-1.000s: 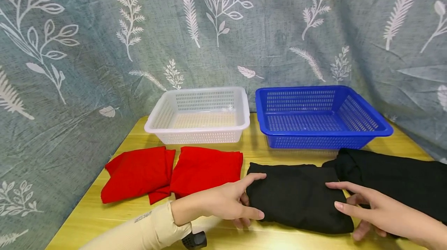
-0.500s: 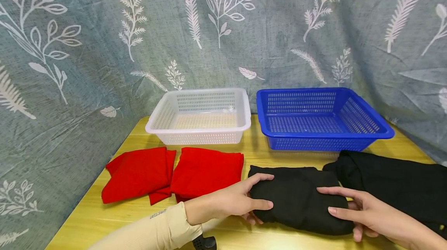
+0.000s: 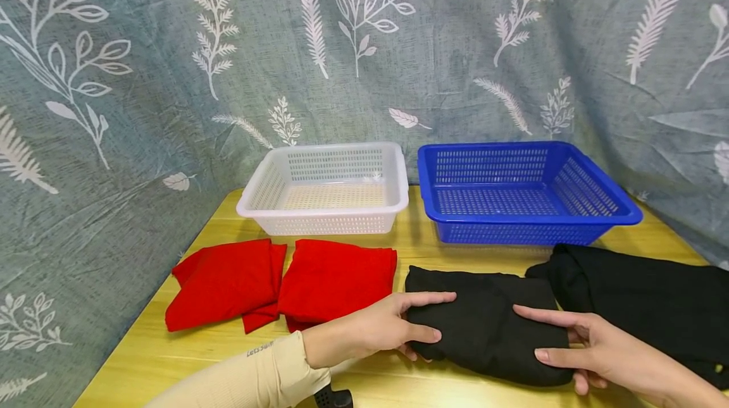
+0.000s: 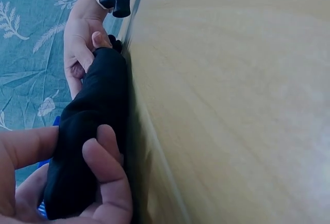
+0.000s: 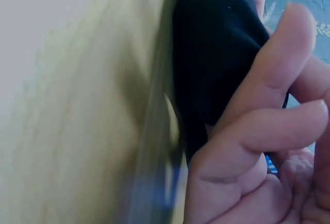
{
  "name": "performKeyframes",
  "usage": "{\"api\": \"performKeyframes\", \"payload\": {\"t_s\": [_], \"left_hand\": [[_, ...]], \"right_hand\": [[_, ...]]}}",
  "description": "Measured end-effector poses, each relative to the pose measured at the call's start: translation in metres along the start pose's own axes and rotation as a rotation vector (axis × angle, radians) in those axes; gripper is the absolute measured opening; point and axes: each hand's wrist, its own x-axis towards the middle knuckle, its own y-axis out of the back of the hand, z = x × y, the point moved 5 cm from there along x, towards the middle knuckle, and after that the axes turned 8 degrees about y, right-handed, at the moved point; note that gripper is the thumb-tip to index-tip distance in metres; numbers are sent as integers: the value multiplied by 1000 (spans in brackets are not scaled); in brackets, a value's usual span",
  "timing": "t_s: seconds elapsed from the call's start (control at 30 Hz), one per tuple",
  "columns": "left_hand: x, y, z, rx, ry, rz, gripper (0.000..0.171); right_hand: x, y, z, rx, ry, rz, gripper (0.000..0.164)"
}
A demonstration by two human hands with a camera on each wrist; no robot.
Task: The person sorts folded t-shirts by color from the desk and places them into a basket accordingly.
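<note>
Left hand [image 3: 383,326] and right hand [image 3: 606,350] clamped on opposite ends of folded black cloth [image 3: 484,319], between them at wood-grain yellow table [image 3: 154,364]; can't tell if it's touching. Beyond hands: white basket [image 3: 321,212], blue basket [image 3: 529,219], then gray-green leaf-print curtain [image 3: 256,47], also wrapping left side.

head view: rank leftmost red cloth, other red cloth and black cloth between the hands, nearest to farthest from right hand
1. Black cloth, gripped by the right hand.
2. Other red cloth, to its left.
3. Leftmost red cloth, far left of the three.
</note>
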Motion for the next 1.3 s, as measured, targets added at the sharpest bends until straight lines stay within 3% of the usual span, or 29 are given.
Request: {"api": "performKeyframes", "payload": {"t_s": [0.23,0.8,1.3], "left_hand": [[-3,3,-1,67,-12,53,54],[-16,6,9,100,-75,104,51],[-27,12,17,99,-133,81,53]], "right_hand": [[1,-4,-2,5,50,-26,60],[1,-10,-13,-93,5,57,56],[0,-12,-30,-220,45,90,59]]}}
